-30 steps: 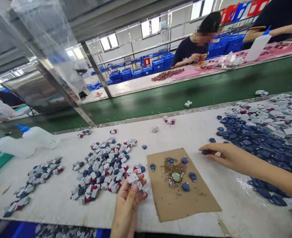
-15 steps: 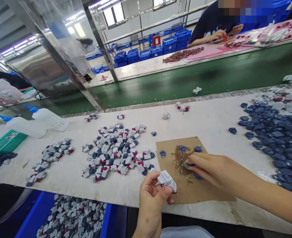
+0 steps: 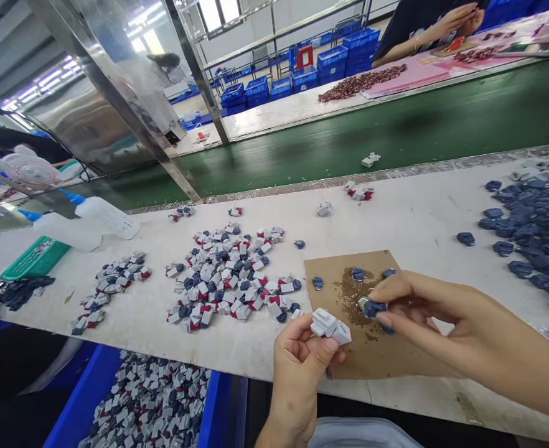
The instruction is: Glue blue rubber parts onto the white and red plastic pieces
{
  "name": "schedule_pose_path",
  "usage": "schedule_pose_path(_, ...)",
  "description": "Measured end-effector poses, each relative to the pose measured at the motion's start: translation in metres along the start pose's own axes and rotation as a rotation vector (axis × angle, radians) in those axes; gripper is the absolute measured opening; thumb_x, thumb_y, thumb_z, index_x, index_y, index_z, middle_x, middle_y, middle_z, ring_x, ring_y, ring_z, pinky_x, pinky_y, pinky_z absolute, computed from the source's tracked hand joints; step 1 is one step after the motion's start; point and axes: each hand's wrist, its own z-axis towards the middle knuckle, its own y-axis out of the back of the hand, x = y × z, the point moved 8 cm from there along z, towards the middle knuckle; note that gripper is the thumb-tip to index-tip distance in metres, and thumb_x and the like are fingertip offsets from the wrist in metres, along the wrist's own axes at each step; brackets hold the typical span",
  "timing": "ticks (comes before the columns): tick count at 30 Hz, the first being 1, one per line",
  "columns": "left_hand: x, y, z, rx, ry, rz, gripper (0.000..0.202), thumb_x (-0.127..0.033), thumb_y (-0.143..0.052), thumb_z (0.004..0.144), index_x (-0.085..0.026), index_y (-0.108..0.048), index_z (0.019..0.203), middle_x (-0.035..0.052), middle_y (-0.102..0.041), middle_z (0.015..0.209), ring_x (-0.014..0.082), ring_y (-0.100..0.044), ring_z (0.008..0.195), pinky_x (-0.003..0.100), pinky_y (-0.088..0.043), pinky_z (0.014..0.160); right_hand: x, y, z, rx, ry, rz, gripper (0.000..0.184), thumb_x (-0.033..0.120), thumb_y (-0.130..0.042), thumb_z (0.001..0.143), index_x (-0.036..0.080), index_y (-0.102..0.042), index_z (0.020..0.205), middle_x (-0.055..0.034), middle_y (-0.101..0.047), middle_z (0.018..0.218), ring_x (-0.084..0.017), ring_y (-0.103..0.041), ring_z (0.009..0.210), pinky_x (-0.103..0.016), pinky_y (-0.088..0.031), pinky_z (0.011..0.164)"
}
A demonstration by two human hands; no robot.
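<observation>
My left hand (image 3: 300, 367) is closed on a small light-grey plastic part (image 3: 331, 326) with a bit of red at its edge. Between the thumb and fingers of my right hand (image 3: 426, 308) is a small dark blue plastic part (image 3: 375, 308). It is right beside a small round cap (image 3: 362, 302), partly hidden, on a wet patch of the brown cardboard sheet (image 3: 319, 264). More blue parts (image 3: 358, 274) lie on the cardboard, one partly under my right fingers.
A pile of joined grey, red and blue pieces (image 3: 223, 274) lies left of the cardboard. Loose blue parts (image 3: 536, 236) heap at right. White bottles (image 3: 106, 218), a green basket (image 3: 36, 258) and a filled blue bin (image 3: 213, 404) stand left. Beyond runs a green belt (image 3: 293, 152); a person's hands (image 3: 461, 22) work across it.
My right hand has drawn back a little, so the blue part in its fingers now shows beside the cap. My left hand has turned the grey part slightly. The view has shifted.
</observation>
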Motion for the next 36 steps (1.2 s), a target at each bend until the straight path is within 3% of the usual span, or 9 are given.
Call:
schedule_pose_path(4,0.003,-0.002,0.001,0.073,0.009,0.017,0.031,-0.026,-0.091,0.057,-0.021,-0.079,0.085,0.0019,-0.077,0.078,0.0097,-0.069,0.067,0.014,-0.056,0.058,0.019,-0.007,-0.006,0.049,-0.027,0.125,0.018,0.040,-0.057,0.088,0.024,-0.063,0.083,-0.0022,-0.065,0.068,-0.016,-0.057,0.053,-0.024,-0.046,0.044)
schedule_pose_path(11,0.001,-0.004,-0.001,0.112,-0.032,0.053,0.027,-0.023,-0.089,0.062,-0.024,-0.078,0.087,0.0010,-0.079,0.083,0.0100,-0.071,0.072,0.014,-0.057,0.061,0.015,-0.022,-0.011,0.185,-0.067,0.151,0.026,0.046,-0.052,0.093,0.023,-0.064,0.086,-0.0046,-0.067,0.073,-0.017,-0.057,0.056,-0.026,-0.045,0.047)
schedule_pose_path(20,-0.010,-0.012,-0.011,0.053,-0.270,0.141,0.021,-0.022,-0.088,0.062,-0.023,-0.078,0.081,-0.0004,-0.076,0.077,0.0104,-0.071,0.069,0.015,-0.056,0.066,0.016,-0.030,-0.010,0.209,-0.016,0.261,0.019,0.032,-0.050,0.094,0.021,-0.055,0.079,0.0007,-0.059,0.070,-0.013,-0.055,0.060,-0.022,-0.042,0.051)
schedule_pose_path(24,0.004,-0.004,-0.007,0.067,-0.241,0.200,0.020,-0.025,-0.085,0.066,-0.021,-0.076,0.083,0.0012,-0.076,0.078,0.0126,-0.072,0.071,0.018,-0.057,0.066,0.006,-0.036,-0.012,0.212,-0.021,0.283,0.020,0.033,-0.052,0.093,0.021,-0.054,0.078,0.0004,-0.059,0.071,-0.013,-0.057,0.062,-0.022,-0.044,0.054)
schedule_pose_path(27,0.004,0.007,-0.002,0.108,-0.284,0.421,0.018,-0.026,-0.077,0.077,-0.021,-0.073,0.094,0.0045,-0.077,0.086,0.0159,-0.073,0.076,0.022,-0.058,0.068,-0.003,-0.046,-0.009,0.234,-0.025,0.226,0.018,0.030,-0.051,0.093,0.020,-0.052,0.079,0.0014,-0.059,0.068,-0.012,-0.056,0.058,-0.020,-0.043,0.050)
schedule_pose_path(29,-0.014,0.008,-0.004,0.127,-0.511,0.747,0.027,-0.021,-0.069,0.083,-0.022,-0.069,0.110,0.0078,-0.075,0.098,0.0185,-0.072,0.085,0.024,-0.058,0.070,-0.003,-0.054,0.002,0.229,0.015,0.175,0.015,0.026,-0.052,0.093,0.020,-0.051,0.079,0.0036,-0.059,0.062,-0.010,-0.055,0.051,-0.018,-0.041,0.045)
schedule_pose_path(33,-0.052,-0.009,-0.033,-0.086,-1.352,1.401,0.048,-0.028,-0.072,0.081,-0.022,-0.060,0.127,0.0152,-0.065,0.116,0.0262,-0.062,0.104,0.036,-0.055,0.081,0.021,-0.076,0.038,0.177,0.324,-0.318,0.014,0.014,-0.053,0.091,0.019,-0.057,0.078,0.0064,-0.065,0.062,-0.005,-0.058,0.051,-0.011,-0.046,0.049)
schedule_pose_path(34,-0.052,-0.015,-0.034,-0.118,-1.475,1.504,0.047,-0.034,-0.071,0.082,-0.022,-0.061,0.126,0.0162,-0.062,0.119,0.0287,-0.059,0.110,0.040,-0.053,0.086,0.027,-0.082,0.046,0.157,0.407,-0.487,0.018,0.014,-0.051,0.091,0.018,-0.061,0.077,0.0058,-0.066,0.064,-0.005,-0.058,0.052,-0.011,-0.048,0.049)
schedule_pose_path(36,-0.045,-0.023,-0.022,-0.059,-1.534,1.693,0.041,-0.040,-0.064,0.087,-0.024,-0.062,0.125,0.0162,-0.060,0.127,0.0323,-0.052,0.121,0.047,-0.047,0.095,0.032,-0.087,0.060,0.128,0.505,-0.700,0.025,0.017,-0.047,0.091,0.018,-0.067,0.076,0.0035,-0.069,0.067,-0.008,-0.058,0.052,-0.014,-0.051,0.049)
